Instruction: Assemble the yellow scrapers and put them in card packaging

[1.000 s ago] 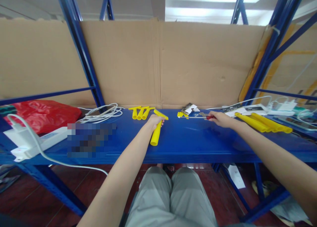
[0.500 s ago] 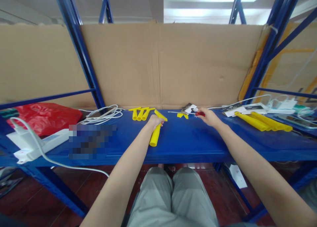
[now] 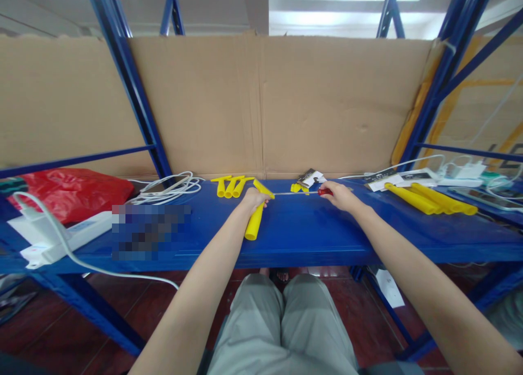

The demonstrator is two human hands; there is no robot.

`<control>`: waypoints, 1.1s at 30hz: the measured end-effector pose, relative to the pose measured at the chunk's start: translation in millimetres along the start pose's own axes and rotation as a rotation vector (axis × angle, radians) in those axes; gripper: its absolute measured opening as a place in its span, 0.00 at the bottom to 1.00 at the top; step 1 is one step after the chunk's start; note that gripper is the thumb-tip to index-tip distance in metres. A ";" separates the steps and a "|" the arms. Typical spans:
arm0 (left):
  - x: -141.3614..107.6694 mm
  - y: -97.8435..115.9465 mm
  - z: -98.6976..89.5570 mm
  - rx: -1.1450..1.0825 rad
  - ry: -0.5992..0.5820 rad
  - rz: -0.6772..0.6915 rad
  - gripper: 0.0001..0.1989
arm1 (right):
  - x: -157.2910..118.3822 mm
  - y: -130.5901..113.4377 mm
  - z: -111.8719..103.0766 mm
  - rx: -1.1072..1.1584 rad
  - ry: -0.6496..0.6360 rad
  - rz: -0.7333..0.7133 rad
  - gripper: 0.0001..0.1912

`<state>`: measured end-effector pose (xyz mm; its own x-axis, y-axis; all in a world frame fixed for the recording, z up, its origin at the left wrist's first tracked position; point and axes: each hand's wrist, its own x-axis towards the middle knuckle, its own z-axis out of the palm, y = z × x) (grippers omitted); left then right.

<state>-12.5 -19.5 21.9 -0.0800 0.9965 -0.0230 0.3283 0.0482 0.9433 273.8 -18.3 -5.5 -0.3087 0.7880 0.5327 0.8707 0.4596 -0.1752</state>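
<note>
My left hand (image 3: 255, 199) is closed around a yellow T-shaped piece (image 3: 254, 225), whose wide tube end points toward me. A red-handled screwdriver (image 3: 298, 193) lies level in my right hand (image 3: 338, 195), which is wrapped round its handle. The thin metal shaft reaches left, and its tip meets the end of the yellow piece's crossbar. Three similar yellow T-shaped pieces (image 3: 230, 187) stand in a row left of my left hand. Behind the shaft are small yellow parts (image 3: 299, 188) beside a black and white packet (image 3: 311, 177).
Yellow tubes (image 3: 431, 199) lie at the right near white power strips (image 3: 461, 174). At the left are a red plastic bag (image 3: 77, 195), a coiled white cable (image 3: 175, 188) and another power strip (image 3: 92, 228). Cardboard (image 3: 204, 108) stands behind the blue tabletop (image 3: 310, 233).
My right hand has moved slightly down with the screwdriver, and the shaft tip has come to the end of the yellow piece. My left hand keeps its hold.
</note>
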 end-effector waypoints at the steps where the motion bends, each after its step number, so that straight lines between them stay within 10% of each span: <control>1: -0.1 0.1 0.2 -0.004 -0.002 -0.001 0.15 | 0.1 0.2 0.1 -0.004 0.003 0.000 0.04; 33: 2.2 -0.2 2.8 0.176 -0.049 -0.003 0.09 | -0.7 7.1 3.5 -0.149 0.038 -0.084 0.06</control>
<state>-10.1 -17.1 20.7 -0.0363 0.9983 -0.0459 0.4886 0.0578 0.8706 278.9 -14.1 -10.1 -0.3705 0.7319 0.5719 0.8903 0.4553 -0.0060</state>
